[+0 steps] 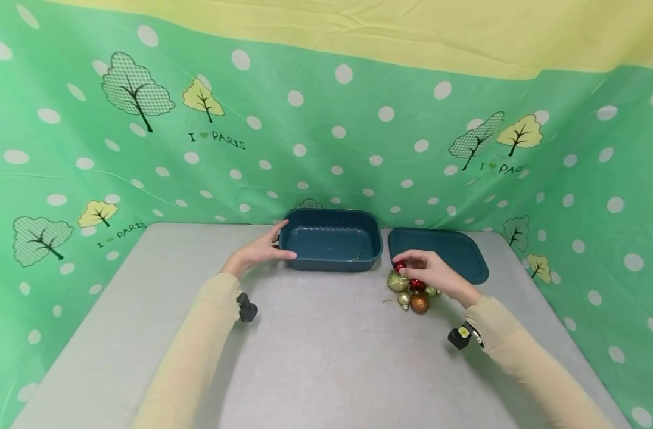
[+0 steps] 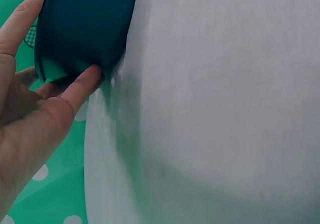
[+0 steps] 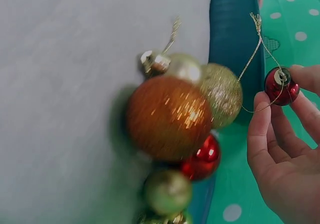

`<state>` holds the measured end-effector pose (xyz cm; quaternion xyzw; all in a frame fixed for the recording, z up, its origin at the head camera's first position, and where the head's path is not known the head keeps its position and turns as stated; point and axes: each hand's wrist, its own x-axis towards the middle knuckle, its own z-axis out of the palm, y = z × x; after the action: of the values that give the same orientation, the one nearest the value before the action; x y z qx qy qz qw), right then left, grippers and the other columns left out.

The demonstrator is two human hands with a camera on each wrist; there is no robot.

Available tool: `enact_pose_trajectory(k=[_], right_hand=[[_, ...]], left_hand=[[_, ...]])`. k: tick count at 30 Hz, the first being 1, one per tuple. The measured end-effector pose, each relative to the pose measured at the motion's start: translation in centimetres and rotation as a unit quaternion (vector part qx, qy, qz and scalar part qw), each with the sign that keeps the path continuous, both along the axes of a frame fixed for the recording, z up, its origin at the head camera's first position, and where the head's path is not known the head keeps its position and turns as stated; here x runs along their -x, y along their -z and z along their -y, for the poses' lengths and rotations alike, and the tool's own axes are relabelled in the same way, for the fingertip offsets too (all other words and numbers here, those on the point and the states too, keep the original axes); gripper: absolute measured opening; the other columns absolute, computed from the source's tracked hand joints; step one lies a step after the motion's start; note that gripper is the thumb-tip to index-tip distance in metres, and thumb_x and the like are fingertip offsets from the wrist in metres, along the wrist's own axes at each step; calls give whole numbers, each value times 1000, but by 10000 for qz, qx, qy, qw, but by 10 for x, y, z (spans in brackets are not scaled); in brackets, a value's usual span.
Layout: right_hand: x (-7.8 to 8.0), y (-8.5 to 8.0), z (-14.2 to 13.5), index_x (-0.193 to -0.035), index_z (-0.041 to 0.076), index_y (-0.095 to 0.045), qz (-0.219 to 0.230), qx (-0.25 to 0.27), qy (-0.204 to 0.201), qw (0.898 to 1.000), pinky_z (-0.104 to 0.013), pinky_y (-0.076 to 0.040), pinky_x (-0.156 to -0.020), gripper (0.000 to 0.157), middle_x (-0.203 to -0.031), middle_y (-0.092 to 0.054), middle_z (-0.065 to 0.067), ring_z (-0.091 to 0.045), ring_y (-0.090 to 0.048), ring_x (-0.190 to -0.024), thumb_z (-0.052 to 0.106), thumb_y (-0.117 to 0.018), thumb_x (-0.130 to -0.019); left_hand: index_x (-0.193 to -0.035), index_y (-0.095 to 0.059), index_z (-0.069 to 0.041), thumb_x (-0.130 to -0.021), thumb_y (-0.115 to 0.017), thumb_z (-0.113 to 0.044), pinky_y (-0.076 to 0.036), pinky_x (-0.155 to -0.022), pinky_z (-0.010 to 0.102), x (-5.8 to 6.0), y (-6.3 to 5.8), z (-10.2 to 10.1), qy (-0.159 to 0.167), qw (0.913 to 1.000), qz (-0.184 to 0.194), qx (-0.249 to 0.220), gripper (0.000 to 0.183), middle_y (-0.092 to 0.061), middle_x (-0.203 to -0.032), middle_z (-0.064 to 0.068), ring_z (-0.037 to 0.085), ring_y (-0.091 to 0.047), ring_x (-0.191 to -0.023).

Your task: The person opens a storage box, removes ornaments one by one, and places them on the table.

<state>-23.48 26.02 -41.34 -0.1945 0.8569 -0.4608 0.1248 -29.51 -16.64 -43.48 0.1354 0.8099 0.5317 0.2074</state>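
My left hand (image 1: pixel 258 250) holds the left end of a dark blue plastic container (image 1: pixel 337 264), thumb against its front wall and a finger along the rim. In the left wrist view, other fingers tuck beneath the rim. My right hand (image 1: pixel 429 271) pinches a small red Christmas ball (image 3: pixel 281 86) by its sides, its gold cord loop hanging free. Just below it lies a cluster of baubles: a large orange one (image 3: pixel 170 118), a gold glitter one (image 3: pixel 222 94), another red one (image 3: pixel 201 157) and several smaller gold ones.
Behind the baubles, a flat dark blue lid (image 1: pixel 455 250) lies right of the container. Both stand near the back edge of the grey table (image 1: pixel 316 345). Green dotted cloth (image 1: pixel 337 131) hangs behind and at both sides.
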Motion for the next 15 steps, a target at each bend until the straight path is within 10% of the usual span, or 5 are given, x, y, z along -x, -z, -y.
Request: enact_pose_trajectory(k=[15], right_hand=[[-17, 5, -35, -123, -7, -60, -387, -21, 137, 9992, -23, -50, -77, 32, -118, -62, -19, -19, -61, -97, 7, -63, -93]], left_hand=[[-157, -1, -21, -86, -75, -19, -21, -110, 54, 2, 10, 2, -73, 9999, -49, -72, 103, 2, -158, 22, 42, -9, -143]])
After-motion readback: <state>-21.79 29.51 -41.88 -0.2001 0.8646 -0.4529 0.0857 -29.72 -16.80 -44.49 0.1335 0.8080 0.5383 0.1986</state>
